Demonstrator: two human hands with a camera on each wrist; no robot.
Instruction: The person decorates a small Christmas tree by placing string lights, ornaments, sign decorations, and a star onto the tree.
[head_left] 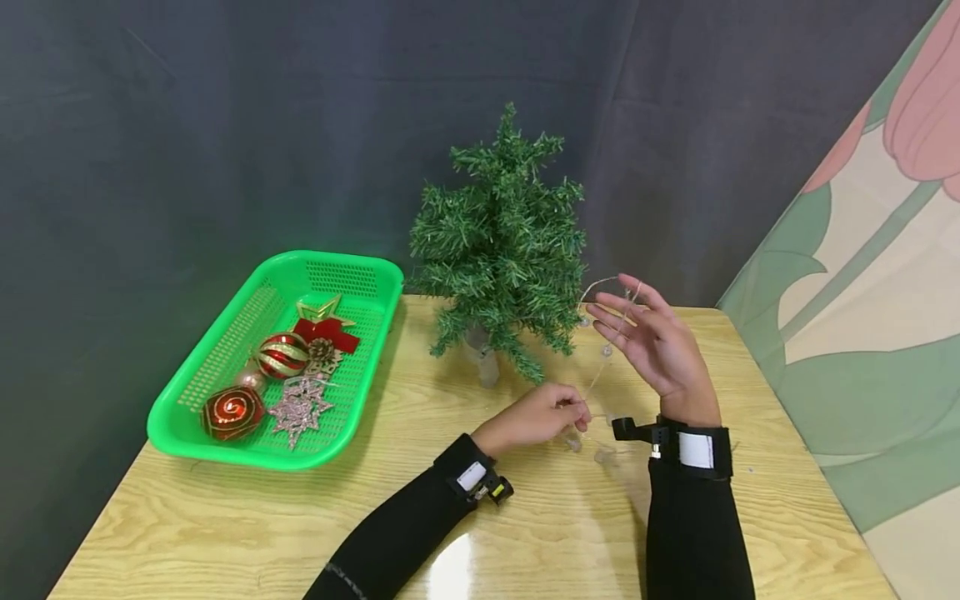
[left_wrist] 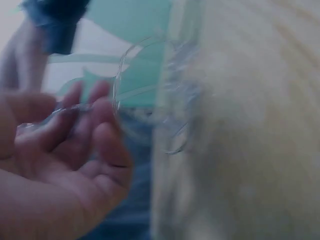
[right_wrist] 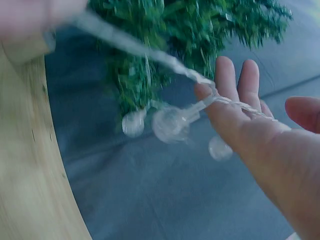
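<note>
Light string (right_wrist: 170,124), L grip (head_left: 546,417) pinching it, R grip (head_left: 660,346) spread, string across, basket rim (head_left: 255,457) well apart

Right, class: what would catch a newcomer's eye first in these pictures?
Probably the bright green basket of ornaments, on the left of the table, and the small tree near the back. Next, the string of clear bulbs between the left hand, in front of the tree, and the right hand, beside it.

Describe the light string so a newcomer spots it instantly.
Start at the green tree on the table. Low on its right, the left hand holds the light string, which runs up to the right hand. Unlike the ornaments in the green basket, it is thin clear wire with round clear bulbs.
</note>
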